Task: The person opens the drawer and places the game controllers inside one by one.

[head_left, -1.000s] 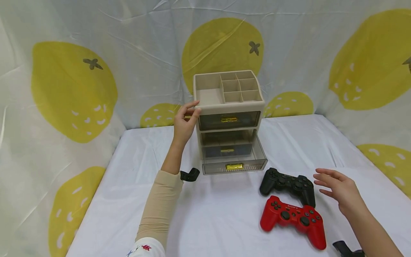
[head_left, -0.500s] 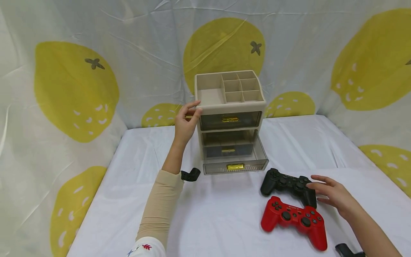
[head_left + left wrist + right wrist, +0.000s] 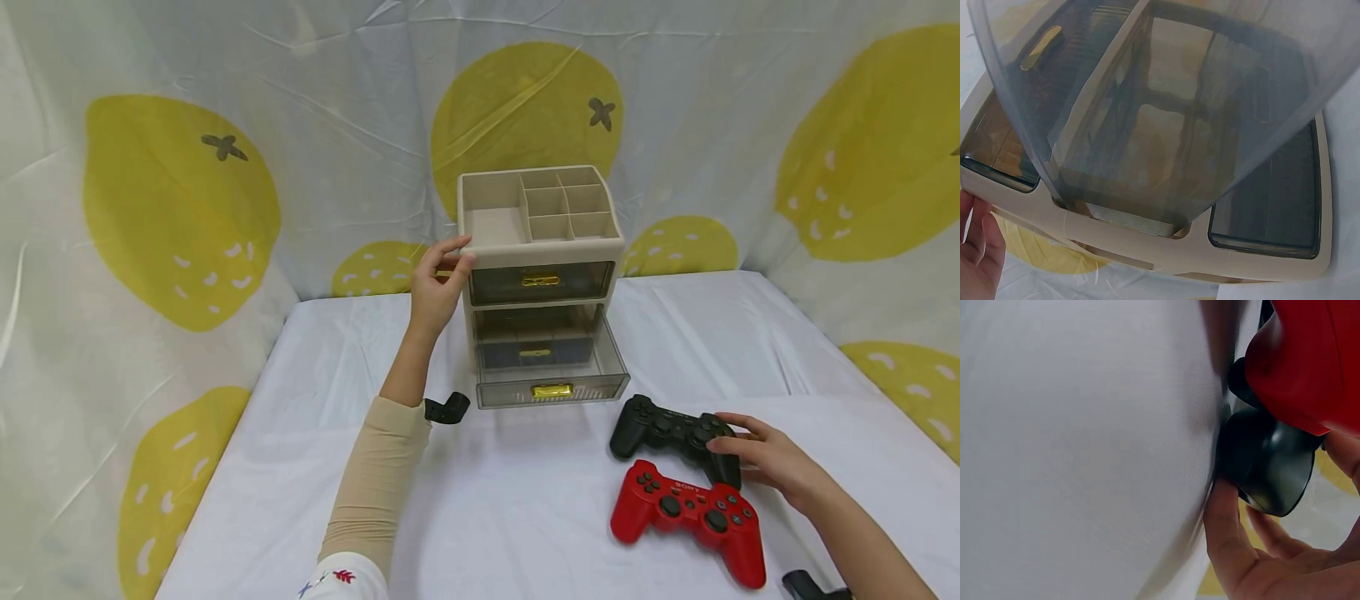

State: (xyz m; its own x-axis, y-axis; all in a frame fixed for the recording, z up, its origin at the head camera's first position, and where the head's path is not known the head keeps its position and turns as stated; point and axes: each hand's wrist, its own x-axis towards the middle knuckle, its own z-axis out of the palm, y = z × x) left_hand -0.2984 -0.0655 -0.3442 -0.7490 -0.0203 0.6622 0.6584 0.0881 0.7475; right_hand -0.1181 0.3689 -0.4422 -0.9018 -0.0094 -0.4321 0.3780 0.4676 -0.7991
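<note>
A beige desktop organizer (image 3: 540,252) with smoky clear drawers stands at the back; its middle drawer (image 3: 555,392) is pulled out and looks bare inside. My left hand (image 3: 437,296) grips the organizer's upper left front corner, thumb and fingers at the edge. In the left wrist view the open drawer (image 3: 1147,125) fills the middle and the fingertips show at lower left. A black game controller (image 3: 647,425) lies to the front right. My right hand (image 3: 780,462) holds its right grip between thumb and fingers. The right wrist view shows that black grip (image 3: 1266,465) close to the cloth.
A red game controller (image 3: 675,508) lies just in front of the black one, overlapping it in the head view. White cloth (image 3: 510,500) covers the table. A lemon-print curtain (image 3: 352,125) hangs behind and at both sides. Black wrist-camera mounts (image 3: 447,408) project from the wrists.
My right hand has moved left onto the black controller, and its fingers have closed round the right grip. The left hand stays on the organizer's corner.
</note>
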